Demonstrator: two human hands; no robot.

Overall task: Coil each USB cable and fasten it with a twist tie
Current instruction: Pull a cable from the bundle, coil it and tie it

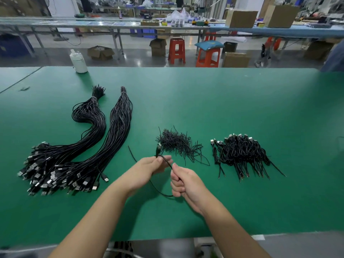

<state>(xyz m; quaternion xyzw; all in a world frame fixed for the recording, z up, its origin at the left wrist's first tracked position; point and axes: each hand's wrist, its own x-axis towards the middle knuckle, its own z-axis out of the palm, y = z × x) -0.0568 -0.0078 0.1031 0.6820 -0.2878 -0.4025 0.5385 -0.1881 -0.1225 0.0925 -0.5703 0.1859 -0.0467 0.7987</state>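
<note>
Head view: a thin black USB cable (166, 160) is held above the near middle of the green table (242, 101). The left hand (147, 171) pinches it just below its plug, which sticks up past the fingers. The right hand (183, 181) is curled tight around the cable; a slack loop sags beneath both hands. Left lie two long tied bundles of uncoiled cables (78, 151). Just beyond the hands sits a heap of black twist ties (176, 144), and to the right a pile of coiled cables (242, 153). The cable's other end is hidden inside the right fist. A white bottle (79, 61) stands far left.
</note>
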